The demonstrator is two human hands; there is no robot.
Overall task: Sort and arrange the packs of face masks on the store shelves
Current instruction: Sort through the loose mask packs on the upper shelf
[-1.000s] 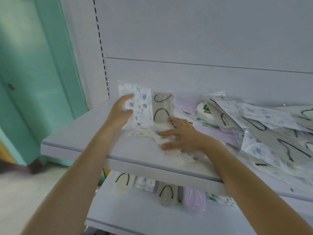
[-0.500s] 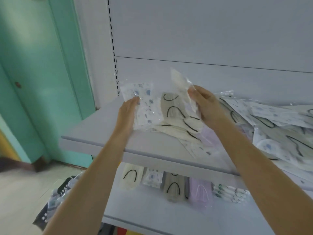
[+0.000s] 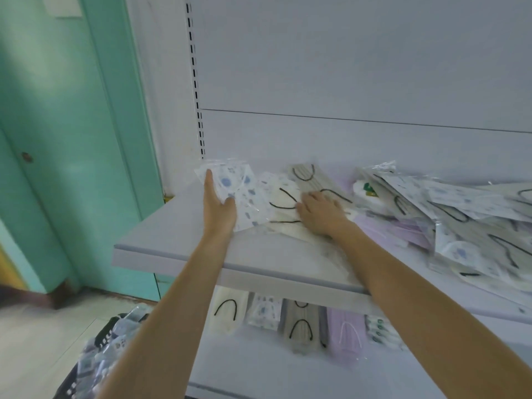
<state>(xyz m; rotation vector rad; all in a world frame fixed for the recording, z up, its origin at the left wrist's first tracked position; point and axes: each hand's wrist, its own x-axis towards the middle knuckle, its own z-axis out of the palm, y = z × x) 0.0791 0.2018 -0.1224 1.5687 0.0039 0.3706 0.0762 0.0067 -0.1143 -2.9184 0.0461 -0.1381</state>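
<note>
On the upper shelf (image 3: 178, 243), my left hand (image 3: 217, 205) holds the left edge of a blue-patterned mask pack (image 3: 233, 185) between straight fingers and thumb, keeping it upright at the shelf's left end. My right hand (image 3: 321, 211) lies flat with spread fingers on cream packs with black ear loops (image 3: 283, 203). A grey pack with black loops (image 3: 312, 180) lies just behind that hand. To the right sprawls a loose heap of mixed packs (image 3: 449, 214), lilac, patterned and cream.
The lower shelf (image 3: 259, 370) carries a row of packs: cream, patterned, grey, lilac (image 3: 347, 338), green-printed. A dark basket with more packs (image 3: 98, 358) stands on the floor at lower left. A turquoise door (image 3: 57, 139) is on the left.
My right hand came down from a raised cream pack and now presses flat on the cream packs. My left hand stayed at the patterned pack.
</note>
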